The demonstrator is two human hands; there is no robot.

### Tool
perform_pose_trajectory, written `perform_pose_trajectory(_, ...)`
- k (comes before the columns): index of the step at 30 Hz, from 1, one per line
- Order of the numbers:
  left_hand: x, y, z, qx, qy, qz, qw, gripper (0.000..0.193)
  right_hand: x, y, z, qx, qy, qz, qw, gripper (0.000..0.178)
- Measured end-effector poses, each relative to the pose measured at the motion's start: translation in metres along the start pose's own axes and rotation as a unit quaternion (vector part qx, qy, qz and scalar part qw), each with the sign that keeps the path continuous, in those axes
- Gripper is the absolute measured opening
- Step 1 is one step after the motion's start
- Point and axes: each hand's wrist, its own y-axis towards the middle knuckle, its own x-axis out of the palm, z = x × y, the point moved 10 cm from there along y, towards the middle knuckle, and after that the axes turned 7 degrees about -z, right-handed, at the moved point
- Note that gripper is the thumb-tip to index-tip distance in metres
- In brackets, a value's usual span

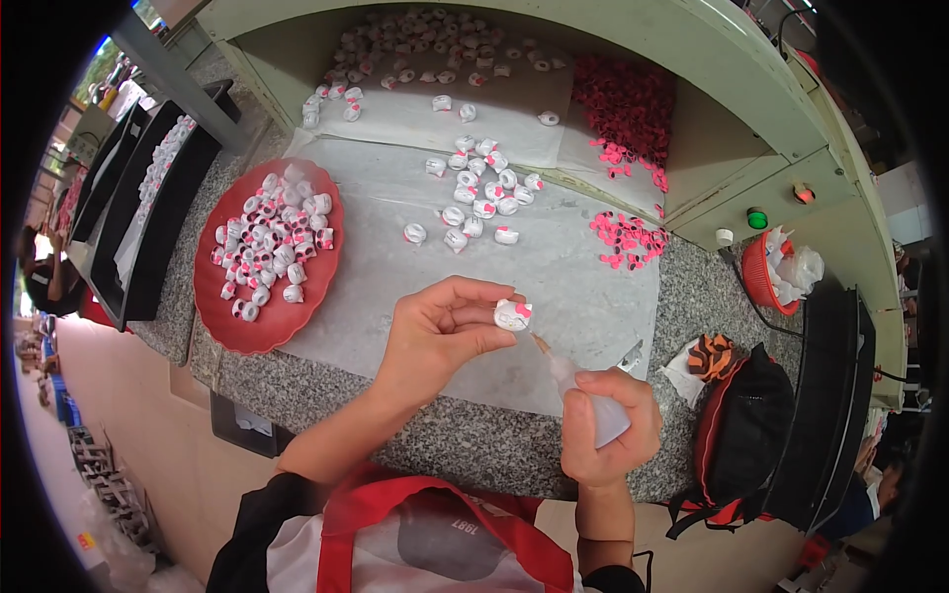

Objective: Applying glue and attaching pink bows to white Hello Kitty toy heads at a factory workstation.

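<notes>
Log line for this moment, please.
left hand: holds white figure | right hand: squeezes glue bottle, tip near figure | red tray: full

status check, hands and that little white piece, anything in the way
Left hand pinching small white figure head with pink bow. Right hand gripping soft white squeeze bottle, nozzle tip at the piece. Nothing between them; red plate off left.

Hidden, cropped and unreadable parts at the bench

The right hand (613,420) wraps the glue bottle (593,405), hiding most of its body; the left hand (440,336) covers the back of the small white figurine (513,314). At far right, the black trays (835,395) run into the dark rim.
</notes>
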Motion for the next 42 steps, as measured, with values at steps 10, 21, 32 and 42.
perform_pose_trajectory(10, -0.001, 0.002, -0.002, -0.004, -0.004, 0.003, 1.000, 0.033, -0.001, 0.001, 0.006, 0.036, 0.018, -0.008, 0.999, 0.017)
perform_pose_trajectory(21, 0.000, 0.002, -0.006, -0.013, -0.017, 0.000, 1.000, 0.035, -0.014, -0.019, 0.141, 0.389, 0.221, 0.088, 0.890, 0.030)
perform_pose_trajectory(32, -0.005, 0.001, -0.008, -0.025, -0.118, -0.004, 0.993, 0.039, -0.018, -0.007, 0.046, 0.177, 0.144, 0.104, 0.968, 0.023)
perform_pose_trajectory(42, -0.002, 0.001, -0.009, -0.019, -0.066, -0.007, 0.998, 0.039, 0.003, -0.003, 0.019, 0.096, 0.036, 0.023, 0.994, 0.014)
